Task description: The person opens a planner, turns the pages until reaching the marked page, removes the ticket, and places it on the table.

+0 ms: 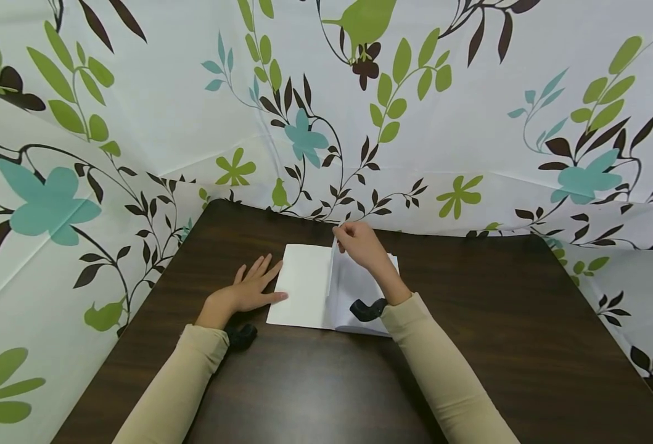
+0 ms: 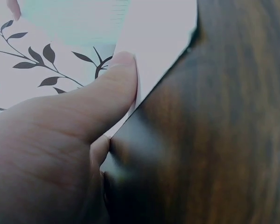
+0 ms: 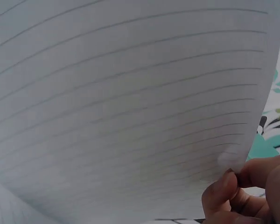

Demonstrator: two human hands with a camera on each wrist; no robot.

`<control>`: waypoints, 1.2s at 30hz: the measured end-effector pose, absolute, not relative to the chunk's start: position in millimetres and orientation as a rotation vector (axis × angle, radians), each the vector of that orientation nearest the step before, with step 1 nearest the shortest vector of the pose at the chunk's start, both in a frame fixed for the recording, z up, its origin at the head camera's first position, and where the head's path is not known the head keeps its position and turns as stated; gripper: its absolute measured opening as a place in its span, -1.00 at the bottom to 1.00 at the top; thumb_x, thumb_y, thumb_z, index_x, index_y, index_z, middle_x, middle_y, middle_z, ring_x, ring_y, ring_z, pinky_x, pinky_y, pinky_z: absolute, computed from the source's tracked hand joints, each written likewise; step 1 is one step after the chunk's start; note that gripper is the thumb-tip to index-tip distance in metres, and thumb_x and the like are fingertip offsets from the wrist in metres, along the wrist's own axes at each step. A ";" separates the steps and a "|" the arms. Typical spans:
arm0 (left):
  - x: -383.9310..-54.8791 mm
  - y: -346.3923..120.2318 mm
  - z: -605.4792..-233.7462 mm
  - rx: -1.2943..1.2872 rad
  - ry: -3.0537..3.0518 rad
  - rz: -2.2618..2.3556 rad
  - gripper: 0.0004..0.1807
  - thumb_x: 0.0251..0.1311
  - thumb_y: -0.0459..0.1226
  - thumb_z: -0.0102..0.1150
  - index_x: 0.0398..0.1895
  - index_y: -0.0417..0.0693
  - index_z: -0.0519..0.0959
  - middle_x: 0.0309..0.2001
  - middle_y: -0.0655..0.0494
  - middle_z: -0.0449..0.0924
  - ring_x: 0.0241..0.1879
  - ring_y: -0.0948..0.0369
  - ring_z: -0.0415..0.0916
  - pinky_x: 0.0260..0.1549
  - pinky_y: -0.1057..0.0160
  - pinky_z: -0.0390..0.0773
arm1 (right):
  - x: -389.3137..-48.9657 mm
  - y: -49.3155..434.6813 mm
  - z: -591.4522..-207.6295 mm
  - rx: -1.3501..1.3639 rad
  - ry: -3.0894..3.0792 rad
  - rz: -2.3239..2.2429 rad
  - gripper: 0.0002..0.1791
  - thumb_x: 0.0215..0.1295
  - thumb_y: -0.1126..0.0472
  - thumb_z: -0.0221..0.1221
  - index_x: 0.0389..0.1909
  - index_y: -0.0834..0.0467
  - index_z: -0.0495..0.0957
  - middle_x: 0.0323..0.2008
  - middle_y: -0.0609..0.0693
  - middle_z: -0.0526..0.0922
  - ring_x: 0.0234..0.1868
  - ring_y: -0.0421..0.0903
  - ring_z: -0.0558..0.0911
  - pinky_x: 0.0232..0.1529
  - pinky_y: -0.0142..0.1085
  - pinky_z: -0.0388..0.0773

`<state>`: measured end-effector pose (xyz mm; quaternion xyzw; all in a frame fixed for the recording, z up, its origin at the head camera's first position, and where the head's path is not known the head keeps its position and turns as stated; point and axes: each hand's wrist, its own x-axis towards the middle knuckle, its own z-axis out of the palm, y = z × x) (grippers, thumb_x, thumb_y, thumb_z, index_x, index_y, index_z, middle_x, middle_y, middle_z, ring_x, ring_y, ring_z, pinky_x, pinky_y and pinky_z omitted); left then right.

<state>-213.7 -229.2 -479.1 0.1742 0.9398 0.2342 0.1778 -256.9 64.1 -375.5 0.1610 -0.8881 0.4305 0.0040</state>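
Observation:
An open notebook (image 1: 303, 287) lies on the dark wooden table, its left page blank in the head view. My right hand (image 1: 361, 245) pinches one lined page (image 3: 130, 102) by its outer top edge. That page stands raised near the middle of the notebook, with more pages below it on the right side. My left hand (image 1: 246, 291) rests at the notebook's left edge, fingers spread out on the table. Its thumb (image 2: 109, 95) presses on the border of the left page.
The brown table (image 1: 487, 320) spreads out on both sides of the notebook. Behind it and at the sides hangs a white cloth (image 1: 165, 123) with leaves, flowers and birds. A black wrist device (image 1: 242, 337) sits by the left cuff, another black device (image 1: 367, 310) by the right.

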 end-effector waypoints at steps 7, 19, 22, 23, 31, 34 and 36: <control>-213.5 -230.1 -477.4 0.487 2.655 0.673 0.05 0.42 0.33 -0.01 0.73 0.10 -0.21 0.72 -0.10 -0.50 0.71 -0.10 -0.57 0.54 -0.34 -0.58 | -259.1 47.3 -371.0 0.544 -2.862 1.290 -0.55 0.58 0.03 0.00 -0.57 0.08 0.50 -0.58 -0.07 0.53 -0.58 -0.12 0.35 -0.50 -0.30 0.29; -210.5 -232.6 -467.1 0.530 2.622 0.723 -0.07 0.53 0.33 -0.27 0.73 0.08 -0.17 0.71 -0.19 -0.48 0.69 -0.17 -0.58 0.51 -0.39 -0.59 | -272.1 3.6 -377.6 0.574 -3.076 1.009 -0.62 0.51 0.06 0.03 -0.57 0.03 0.51 -0.60 -0.12 0.57 -0.60 -0.17 0.42 -0.57 -0.34 0.30; -211.5 -232.8 -464.0 0.505 2.594 0.763 -0.18 0.61 0.27 -0.49 0.73 0.08 -0.17 0.72 -0.18 -0.48 0.69 -0.16 -0.59 0.51 -0.38 -0.60 | -274.9 -9.7 -382.7 0.580 -3.139 0.928 -0.64 0.52 0.05 0.03 -0.50 0.04 0.57 -0.55 -0.11 0.64 -0.57 -0.17 0.47 -0.55 -0.33 0.34; -211.7 -232.8 -462.9 0.492 2.590 0.775 -0.19 0.61 0.26 -0.57 0.73 0.07 -0.16 0.72 -0.17 -0.47 0.69 -0.15 -0.59 0.51 -0.38 -0.59 | -275.7 -14.5 -384.7 0.580 -3.160 0.904 -0.65 0.52 0.04 0.03 -0.48 0.04 0.60 -0.53 -0.11 0.66 -0.56 -0.17 0.49 -0.54 -0.32 0.35; -213.0 -232.2 -458.9 0.453 2.568 0.787 -0.20 0.59 0.27 -0.78 0.73 0.12 -0.17 0.73 -0.08 -0.45 0.71 -0.08 -0.58 0.55 -0.35 -0.56 | -277.4 -42.7 -408.0 0.560 -3.258 0.752 -0.65 0.54 0.02 0.06 -0.35 0.07 0.72 -0.49 -0.09 0.75 -0.50 -0.18 0.56 -0.39 -0.24 0.43; -214.1 -233.2 -462.2 0.457 2.565 0.772 -0.11 0.51 0.39 -0.72 0.73 0.12 -0.17 0.73 -0.07 -0.47 0.71 -0.07 -0.60 0.55 -0.34 -0.58 | -276.7 -48.5 -416.7 0.555 -3.282 0.740 -0.65 0.51 0.04 0.07 -0.40 0.08 0.71 -0.56 -0.10 0.69 -0.51 -0.17 0.53 -0.39 -0.25 0.43; -215.2 -234.9 -465.0 0.460 2.572 0.749 -0.02 0.44 0.48 -0.62 0.73 0.14 -0.17 0.73 -0.04 -0.49 0.71 -0.05 -0.61 0.55 -0.32 -0.58 | -276.3 -50.7 -421.5 0.537 -3.299 0.734 -0.63 0.51 0.04 0.08 -0.46 0.08 0.68 -0.62 -0.10 0.63 -0.52 -0.16 0.50 -0.41 -0.24 0.41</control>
